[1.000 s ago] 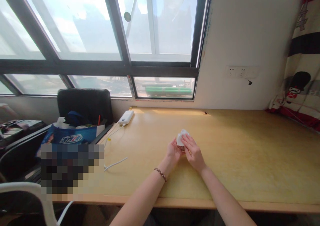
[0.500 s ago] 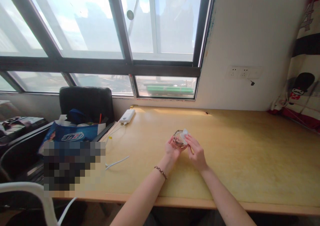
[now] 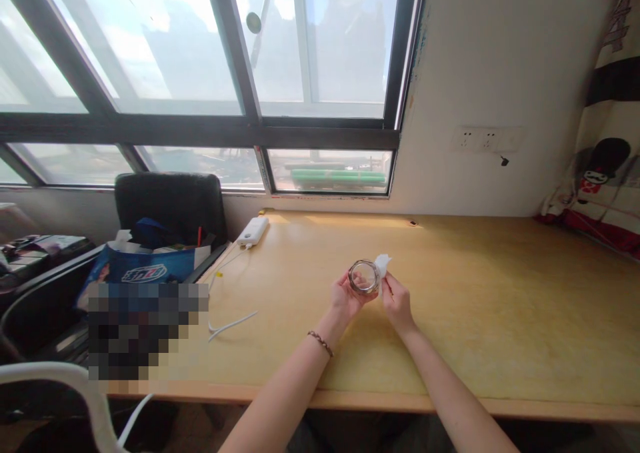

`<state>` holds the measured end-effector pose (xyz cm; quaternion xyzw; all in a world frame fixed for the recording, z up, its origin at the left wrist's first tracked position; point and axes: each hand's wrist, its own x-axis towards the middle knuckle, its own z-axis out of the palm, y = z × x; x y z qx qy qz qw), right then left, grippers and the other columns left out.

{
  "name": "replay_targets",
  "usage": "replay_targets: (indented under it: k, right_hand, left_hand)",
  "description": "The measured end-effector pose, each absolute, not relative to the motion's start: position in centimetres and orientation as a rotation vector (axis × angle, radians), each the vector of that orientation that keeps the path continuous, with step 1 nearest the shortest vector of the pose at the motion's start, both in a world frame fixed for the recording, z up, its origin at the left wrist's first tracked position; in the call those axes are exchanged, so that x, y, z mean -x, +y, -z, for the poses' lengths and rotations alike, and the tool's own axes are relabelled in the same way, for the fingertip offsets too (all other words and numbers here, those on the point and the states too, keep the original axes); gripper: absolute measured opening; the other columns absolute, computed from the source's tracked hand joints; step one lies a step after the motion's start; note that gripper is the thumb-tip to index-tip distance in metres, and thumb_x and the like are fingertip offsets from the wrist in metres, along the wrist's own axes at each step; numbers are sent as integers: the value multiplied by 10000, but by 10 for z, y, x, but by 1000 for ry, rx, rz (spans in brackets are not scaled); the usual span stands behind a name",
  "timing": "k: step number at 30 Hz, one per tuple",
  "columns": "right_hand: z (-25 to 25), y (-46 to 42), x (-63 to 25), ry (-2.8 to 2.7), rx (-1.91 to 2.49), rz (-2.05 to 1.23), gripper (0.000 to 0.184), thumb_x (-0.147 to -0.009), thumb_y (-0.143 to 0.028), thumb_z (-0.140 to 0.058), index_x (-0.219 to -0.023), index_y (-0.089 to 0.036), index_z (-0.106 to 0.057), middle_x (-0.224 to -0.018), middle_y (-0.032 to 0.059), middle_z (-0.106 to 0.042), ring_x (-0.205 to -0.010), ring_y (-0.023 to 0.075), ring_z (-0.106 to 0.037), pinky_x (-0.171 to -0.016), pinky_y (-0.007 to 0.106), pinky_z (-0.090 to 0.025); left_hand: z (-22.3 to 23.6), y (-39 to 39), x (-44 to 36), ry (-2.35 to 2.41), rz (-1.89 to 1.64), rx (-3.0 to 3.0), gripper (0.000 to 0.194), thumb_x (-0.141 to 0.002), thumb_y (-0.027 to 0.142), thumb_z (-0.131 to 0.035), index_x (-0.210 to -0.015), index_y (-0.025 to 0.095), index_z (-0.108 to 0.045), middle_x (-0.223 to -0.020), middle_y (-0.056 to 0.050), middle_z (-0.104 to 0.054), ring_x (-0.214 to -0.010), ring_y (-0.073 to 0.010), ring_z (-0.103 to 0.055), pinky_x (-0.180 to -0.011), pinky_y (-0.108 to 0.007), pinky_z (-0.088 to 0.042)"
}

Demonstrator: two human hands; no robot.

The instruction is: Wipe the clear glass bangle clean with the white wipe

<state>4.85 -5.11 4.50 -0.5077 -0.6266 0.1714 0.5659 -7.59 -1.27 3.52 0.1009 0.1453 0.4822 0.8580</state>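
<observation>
1 thick white tube (image 3: 75, 376) curves through the lower left corner. Beyond it, a blue bag (image 3: 145, 266) with papers and a red stick poking out of its top stands in front of a black chair back (image 3: 167, 199); a pixelated patch hides the area just below the bag. Near the table's far left corner lies a white device (image 3: 253, 231) with a white cable plugged into its near end. Closer in, another white cable end (image 3: 234, 323) rests on the tabletop.

Over the middle of the wooden table (image 3: 500, 319), the left hand (image 3: 346, 301), with 1 braided bracelet (image 3: 321, 343) at its wrist, cradles a round clear glass dish (image 3: 364, 277) from below, fingers curled beneath and showing through the glass. The dish is tilted, its round opening facing the camera. At its right edge, the right hand (image 3: 399, 301) pinches a crumpled white tissue (image 3: 383, 265) between thumb and fingers, the tissue against the rim.

Farther right, 2 sockets (image 3: 479, 139) sit on the wall, a small black plug (image 3: 505, 161) below them, and a patterned curtain (image 3: 606, 166) hangs at the right edge.
</observation>
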Motion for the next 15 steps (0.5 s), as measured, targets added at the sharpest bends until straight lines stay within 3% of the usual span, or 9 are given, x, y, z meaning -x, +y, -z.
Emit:
replay_targets:
  k: [7,15]
  right_hand:
    - [-46,-52,-49,-1502,1195,-458,273,-842,-257,-353,-1002,-165,-554,-847,66,-629,-780,199,-577,-699,275,-431]
    - [-50,-56,-52,-1463,1072,-488,346,-861,-277,-319,-1126,-171,-515,-1137,71,-544,-1056,221,-483,-909,362,-363]
  left_hand:
    - [-35,-12,75,338,-1072,-198,238,-782,290,-406,-685,116,-538,-598,-53,-552,-573,-177,-536,-704,-492,-409]
    - [-43,-15,74,476,-1025,-232,169,-752,246,-443,-664,133,-535,-547,-15,-548,-488,-132,-509,-640,-409,-430]
